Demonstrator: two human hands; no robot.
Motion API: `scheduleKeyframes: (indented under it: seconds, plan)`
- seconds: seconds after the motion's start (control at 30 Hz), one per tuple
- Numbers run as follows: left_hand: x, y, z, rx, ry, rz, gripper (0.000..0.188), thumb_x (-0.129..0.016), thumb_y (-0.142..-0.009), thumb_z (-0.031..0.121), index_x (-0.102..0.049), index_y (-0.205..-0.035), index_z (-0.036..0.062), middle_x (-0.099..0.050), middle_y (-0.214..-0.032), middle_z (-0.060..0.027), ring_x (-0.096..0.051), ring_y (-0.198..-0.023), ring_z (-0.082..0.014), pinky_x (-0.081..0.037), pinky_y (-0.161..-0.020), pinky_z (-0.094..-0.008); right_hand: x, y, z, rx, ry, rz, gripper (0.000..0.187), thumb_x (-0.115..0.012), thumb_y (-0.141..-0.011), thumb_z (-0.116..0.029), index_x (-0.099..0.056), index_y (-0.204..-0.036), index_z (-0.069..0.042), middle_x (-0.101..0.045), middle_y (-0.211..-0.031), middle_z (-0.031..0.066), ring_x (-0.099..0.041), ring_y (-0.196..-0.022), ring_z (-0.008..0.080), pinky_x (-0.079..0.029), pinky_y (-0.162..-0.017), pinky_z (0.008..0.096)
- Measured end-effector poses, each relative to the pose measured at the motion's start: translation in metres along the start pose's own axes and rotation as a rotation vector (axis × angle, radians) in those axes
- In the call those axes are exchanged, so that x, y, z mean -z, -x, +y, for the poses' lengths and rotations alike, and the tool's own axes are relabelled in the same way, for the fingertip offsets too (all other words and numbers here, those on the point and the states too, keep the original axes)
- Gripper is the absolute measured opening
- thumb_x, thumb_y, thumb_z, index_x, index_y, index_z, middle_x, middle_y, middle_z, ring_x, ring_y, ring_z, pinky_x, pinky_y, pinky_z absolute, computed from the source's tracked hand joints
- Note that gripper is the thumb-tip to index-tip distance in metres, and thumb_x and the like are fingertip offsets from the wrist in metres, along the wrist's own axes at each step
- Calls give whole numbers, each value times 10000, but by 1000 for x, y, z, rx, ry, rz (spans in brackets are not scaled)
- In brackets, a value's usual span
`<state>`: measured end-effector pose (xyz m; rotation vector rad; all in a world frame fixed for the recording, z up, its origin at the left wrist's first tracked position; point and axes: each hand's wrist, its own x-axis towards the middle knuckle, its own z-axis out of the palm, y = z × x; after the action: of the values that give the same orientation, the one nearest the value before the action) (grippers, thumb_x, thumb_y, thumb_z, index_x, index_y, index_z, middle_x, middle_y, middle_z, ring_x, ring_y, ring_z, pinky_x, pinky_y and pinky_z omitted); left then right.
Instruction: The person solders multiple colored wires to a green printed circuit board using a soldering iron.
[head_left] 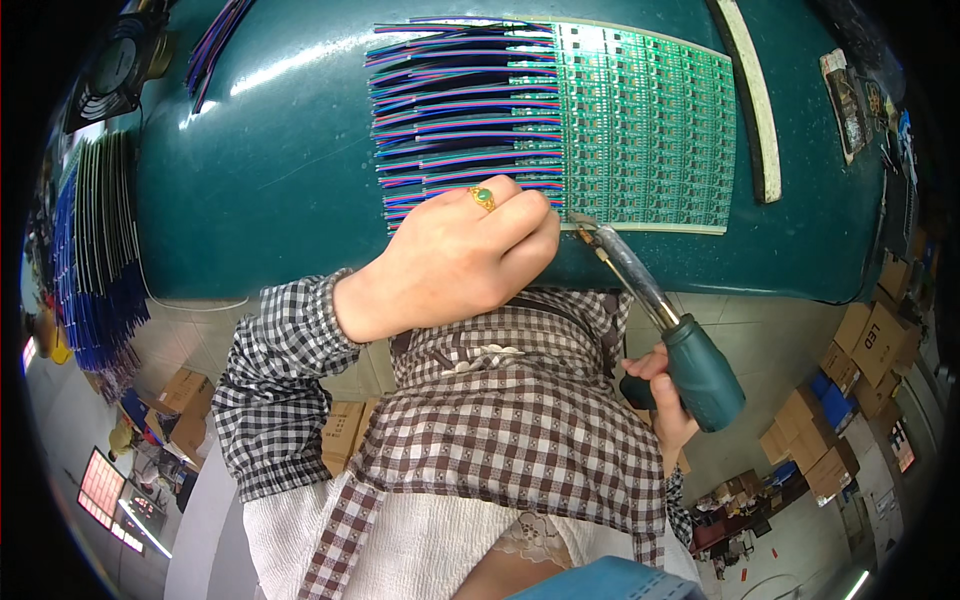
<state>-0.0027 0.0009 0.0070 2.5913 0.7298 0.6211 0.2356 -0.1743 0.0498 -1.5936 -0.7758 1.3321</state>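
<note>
nearby: fan (pixel 108 65), pale bar (pixel 755 95); right hand (pixel 675 412) grips soldering gun (pixel 705 375), left hand (pixel 455 255) covers wires (pixel 460 129), hold unclear.

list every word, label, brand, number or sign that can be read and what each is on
Cardboard box at far right: short dark lettering, readable, but I don't copy printed text.
Green circuit board panel: fine markings, too small to read.
Black fan, upper left: hub too blurred to read.
Green-handled soldering tool: no text I can make out.
</note>
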Motion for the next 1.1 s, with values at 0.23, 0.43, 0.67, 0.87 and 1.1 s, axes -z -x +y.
scheduleKeyframes:
  seconds: [0.23, 0.43, 0.67, 0.87, 1.1]
  plan:
    - [1, 0, 1, 0, -3, -5, 326, -666, -674, 80, -670, -992, 7, -572, -895, -58, -585, -739, -177, -482, -552, -277, 2, -1, -2, 42, -5, 13, 381, -644, -885, -112, -534, -1171, 113, -611, -870, 138, -629, -828, 263, -578, -754, 476]
    - [-1, 1, 1, 1, -11, -10, 328, -663, -673, 78, -670, -992, 2, -574, -901, -60, -583, -748, -176, -489, -574, -274, -7, -4, -11, -30, -83, 77, 235, -647, -876, -70, -616, -1057, 78, -655, -993, 183, -660, -938, 280, -565, -839, 418]
    - [-2, 2, 1, 9, -8, 14, 337, -663, -669, 76, -671, -997, -1, -582, -914, -62, -586, -740, -180, -495, -589, -275, 2, -4, -2, 56, 15, -10, 327, -642, -897, -140, -570, -1095, 110, -629, -917, 174, -662, -850, 294, -587, -757, 441]
    - [-3, 3, 1, -8, -19, 10, 337, -665, -668, 69, -667, -995, -12, -577, -914, -66, -588, -744, -178, -495, -590, -272, 4, -2, 0, 71, 23, -40, 371, -635, -902, -123, -529, -1172, 109, -611, -890, 149, -638, -818, 270, -570, -774, 464]
    - [-5, 3, 2, -44, -54, 25, 337, -666, -661, 63, -663, -987, -21, -572, -916, -72, -592, -748, -175, -494, -586, -269, 3, -2, 1, 52, 14, -35, 392, -635, -902, -110, -512, -1197, 115, -609, -874, 142, -630, -833, 266, -568, -782, 481]
